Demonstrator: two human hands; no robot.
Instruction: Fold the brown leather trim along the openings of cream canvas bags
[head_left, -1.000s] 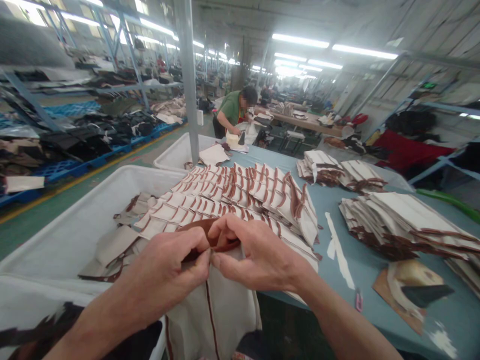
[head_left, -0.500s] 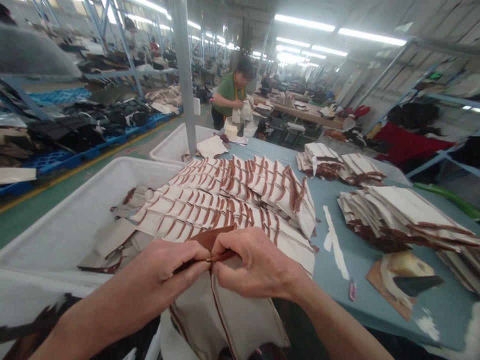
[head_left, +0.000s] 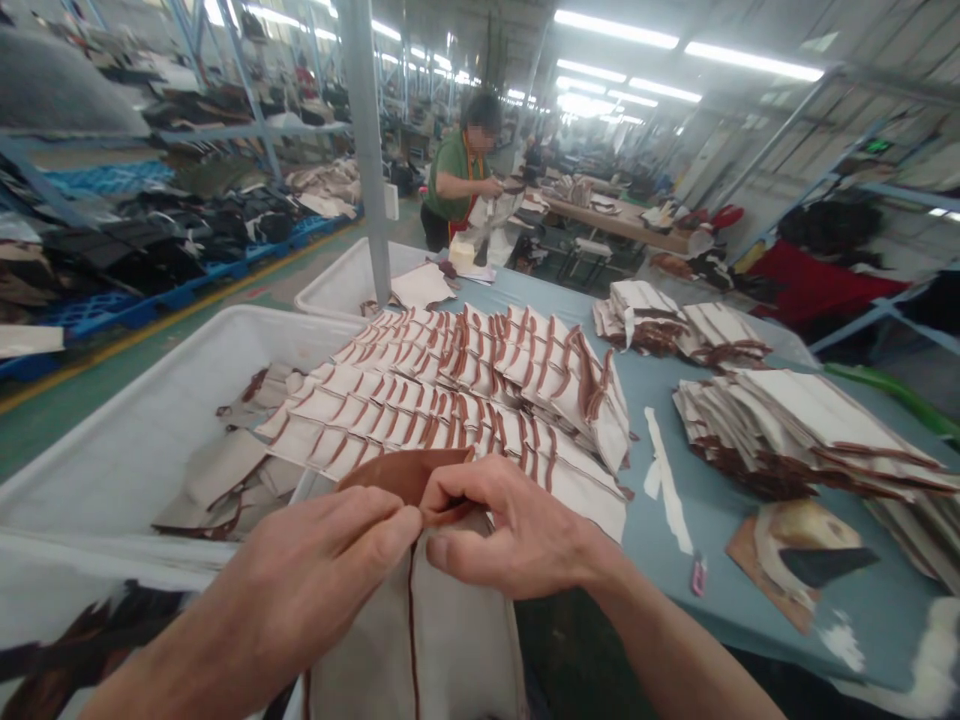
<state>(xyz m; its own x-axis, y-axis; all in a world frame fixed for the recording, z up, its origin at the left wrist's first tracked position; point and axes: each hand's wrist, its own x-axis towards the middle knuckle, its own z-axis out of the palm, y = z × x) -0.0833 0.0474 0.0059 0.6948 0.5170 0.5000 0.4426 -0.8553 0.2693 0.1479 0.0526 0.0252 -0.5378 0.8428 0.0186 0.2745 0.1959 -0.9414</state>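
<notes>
Both hands grip one cream sewn panel (head_left: pixel 457 640) with a dark brown seam down its middle and a brown strip (head_left: pixel 405 472) along its top edge. My left hand (head_left: pixel 330 570) is closed over that edge, thumb pressed beside the seam. Just right of the seam, my right hand (head_left: pixel 502 530) pinches the folded brown edge between thumb and bent forefinger. The panel hangs below my hands. Beyond them, overlapping rows of similar cream pieces (head_left: pixel 442 385) with brown edges cover the near left of the table.
A blue-green tabletop (head_left: pixel 637 510) carries stacked cream panels (head_left: pixel 802 420), a white strip (head_left: pixel 666 480), a pink-handled small tool (head_left: pixel 699 575) and a brown-and-black scrap (head_left: pixel 802 560). White bins (head_left: pixel 172 370) stand left, one holding loose pieces. Behind the table, a person in green (head_left: pixel 454 180) handles pale material.
My left hand has turned more over the top edge, its back now facing me. The panel hangs straighter and flatter, and more of the brown strip shows.
</notes>
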